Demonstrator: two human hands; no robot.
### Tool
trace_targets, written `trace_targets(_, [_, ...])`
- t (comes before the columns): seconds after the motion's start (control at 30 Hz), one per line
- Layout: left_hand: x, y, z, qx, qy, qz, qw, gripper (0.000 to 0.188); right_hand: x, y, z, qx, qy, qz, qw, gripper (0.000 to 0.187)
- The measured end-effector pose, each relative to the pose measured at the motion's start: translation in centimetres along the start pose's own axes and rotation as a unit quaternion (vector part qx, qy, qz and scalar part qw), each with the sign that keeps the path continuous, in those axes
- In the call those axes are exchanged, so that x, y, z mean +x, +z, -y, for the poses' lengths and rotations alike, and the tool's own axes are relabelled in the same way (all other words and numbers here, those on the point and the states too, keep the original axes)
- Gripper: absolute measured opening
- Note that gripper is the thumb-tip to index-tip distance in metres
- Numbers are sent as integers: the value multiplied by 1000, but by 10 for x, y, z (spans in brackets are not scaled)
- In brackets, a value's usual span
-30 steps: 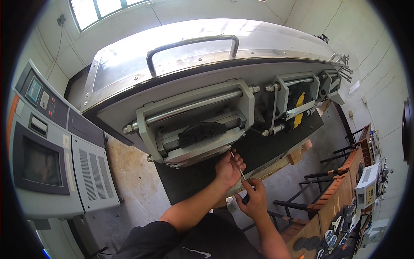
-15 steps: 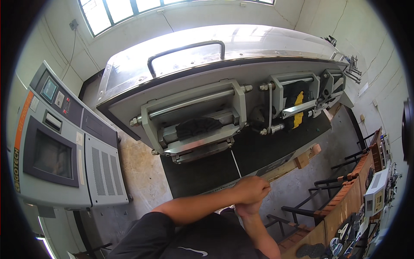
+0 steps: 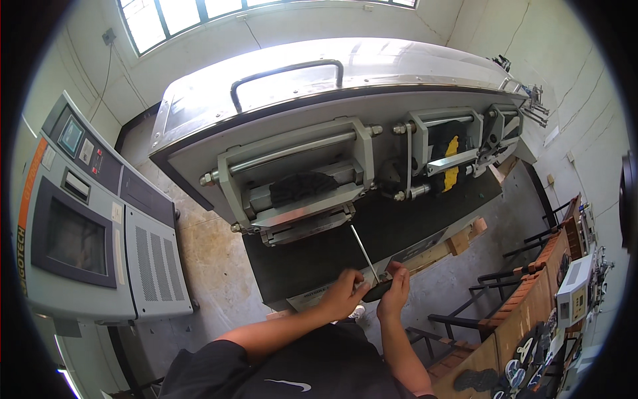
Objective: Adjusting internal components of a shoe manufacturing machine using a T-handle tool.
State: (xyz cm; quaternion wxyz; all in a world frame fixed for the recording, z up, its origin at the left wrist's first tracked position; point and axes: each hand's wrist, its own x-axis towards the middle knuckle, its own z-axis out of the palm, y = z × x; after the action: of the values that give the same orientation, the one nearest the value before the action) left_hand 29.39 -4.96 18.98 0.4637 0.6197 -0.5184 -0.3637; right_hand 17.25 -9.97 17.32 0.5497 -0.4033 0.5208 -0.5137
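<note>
My hands are close together at the near edge of the machine's dark base [image 3: 292, 259]. My right hand [image 3: 395, 292] is closed round a small dark flat piece [image 3: 377, 291], with the thumb uppermost. At the other end of that piece, my left hand [image 3: 344, 294] has its fingers curled in, the thumb against it. What the piece is cannot be made out. A thin pale metal rod [image 3: 363, 249] runs from just above my hands toward the machine. Beyond it, a wide clamp frame [image 3: 292, 218] carries a black ribbed shoe sole [image 3: 302, 189].
A smaller clamp holds a black and yellow piece [image 3: 453, 159]. Above is a shiny metal cover [image 3: 399, 63] with a bar handle [image 3: 286, 70]. A grey control cabinet [image 3: 156, 266] stands left. On the right, a wooden bench [image 3: 475, 362] bears soles and a white instrument box [image 3: 575, 292].
My hands have parted from their overlapped position, the left drawing back to the left. The dark piece between them has come into view. The whole view has shifted slightly.
</note>
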Motion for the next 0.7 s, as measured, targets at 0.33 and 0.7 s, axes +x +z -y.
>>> trace_targets(0.33, [6,19,37,-77,252,95,960,28,-15,-1,98,-537,-417,301,668,46])
trace_targets(0.7, [58,-25,10,-489,-166,186,836,26,-4,-2,59,-571,-453,257,634,40])
